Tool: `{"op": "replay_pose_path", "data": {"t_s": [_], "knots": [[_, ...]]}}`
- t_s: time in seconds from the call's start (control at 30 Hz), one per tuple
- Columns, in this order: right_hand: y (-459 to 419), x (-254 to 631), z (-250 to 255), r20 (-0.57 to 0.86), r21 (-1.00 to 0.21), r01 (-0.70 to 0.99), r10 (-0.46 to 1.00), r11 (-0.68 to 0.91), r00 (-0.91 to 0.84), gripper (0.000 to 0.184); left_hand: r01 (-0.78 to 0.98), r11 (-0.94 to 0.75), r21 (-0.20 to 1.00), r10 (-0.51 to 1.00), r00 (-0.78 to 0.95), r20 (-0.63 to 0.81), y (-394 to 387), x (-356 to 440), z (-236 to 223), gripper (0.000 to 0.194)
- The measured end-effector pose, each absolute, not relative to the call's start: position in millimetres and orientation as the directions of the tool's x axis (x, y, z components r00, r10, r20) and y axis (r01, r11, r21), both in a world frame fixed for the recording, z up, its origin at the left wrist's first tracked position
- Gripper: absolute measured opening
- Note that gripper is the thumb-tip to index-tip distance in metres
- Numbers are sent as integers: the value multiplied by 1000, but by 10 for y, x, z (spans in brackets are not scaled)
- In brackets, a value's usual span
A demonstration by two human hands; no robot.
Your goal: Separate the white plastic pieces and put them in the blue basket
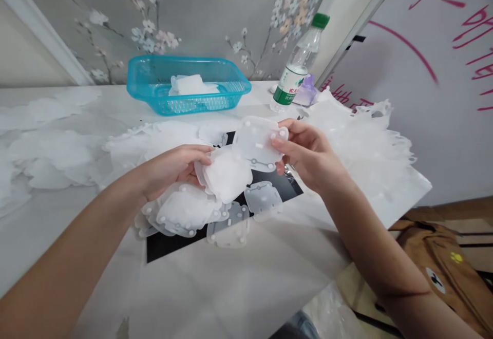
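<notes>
Near the centre of the frame, the right hand (310, 154) pinches one translucent sheet (256, 138) and the left hand (169, 169) grasps a stack (228, 174), seemingly light, flexible, slippery, best held by edges.

Diffuse, moderately bright light is falling evenly over the table (250, 293). A soft shadow is lying on the near tabletop, left of the right forearm (370, 241), and a grey shade is darkening the left part of the whiteboard (416, 123). The stack of white pieces (228, 173) is approaching overexposure; its surface detail is washing out. The pile of sheets (50, 149) at the left is appearing hazy and soft-edged. Wide-angle distortion is tilting the bottle (289, 82) and stretching the left forearm (84, 246) toward the near corner.
</notes>
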State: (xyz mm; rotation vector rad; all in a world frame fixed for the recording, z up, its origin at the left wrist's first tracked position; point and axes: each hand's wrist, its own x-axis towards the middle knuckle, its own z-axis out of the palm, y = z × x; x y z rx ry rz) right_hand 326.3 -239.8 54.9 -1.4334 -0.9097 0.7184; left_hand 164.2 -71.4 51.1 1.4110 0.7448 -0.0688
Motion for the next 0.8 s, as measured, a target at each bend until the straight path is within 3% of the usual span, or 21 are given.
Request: {"op": "replay_pose_path", "data": {"t_s": [0.17,0.4,0.53,0.7,0.8], "knots": [[-2341,3205,482,78,-997,35,836,70,543,25,452,174,875,320,814,-485,-714,1631,528,20],[-2271,3116,337,-130,-987,-151,832,-56,539,23,420,221,880,325,819,-473,-724,1624,548,23],[-2262,3094,279,-168,-973,-223,835,-55,524,23,404,219,888,306,836,-456,-731,1629,549,26],[-2262,3065,264,-172,-974,-216,831,-65,528,26,418,177,891,252,856,-452,-756,1623,564,38],[-2264,3045,285,-103,-989,-145,808,-22,580,26,442,104,891,222,863,-454,-763,1614,585,41]]}}
